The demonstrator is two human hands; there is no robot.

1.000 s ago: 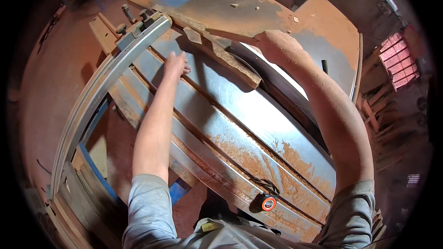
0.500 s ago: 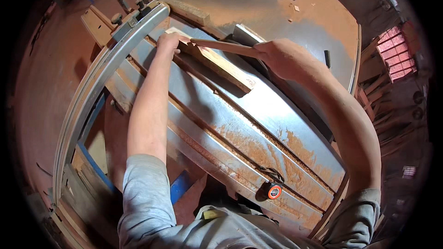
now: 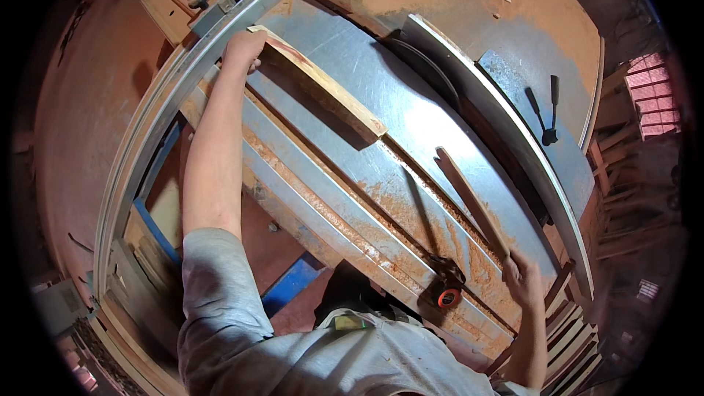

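Observation:
My left hand (image 3: 244, 50) is closed round the far end of a pale wooden board (image 3: 319, 81), which lies slantwise across the metal saw table (image 3: 337, 37). The board's near end rests by a slot filled with sawdust. At the near right, my right hand (image 3: 522, 279) grips the lower end of a slim wooden push stick (image 3: 477, 205). Its notched tip points away from me, apart from the board. Right of the board, a dark curved saw blade (image 3: 429, 66) stands beside the long fence (image 3: 502, 117).
A black and orange tape measure (image 3: 449, 295) sits near the table's front edge. A metal rail (image 3: 176, 88) with clamps runs along the left. Beyond the fence is a black two-armed handle (image 3: 548, 132). Wood strips (image 3: 572, 345) stand at the lower right.
My right hand has drawn the push stick back from the board's far end toward the near right. My left hand and the board have shifted left, away from the blade. The view has also shifted.

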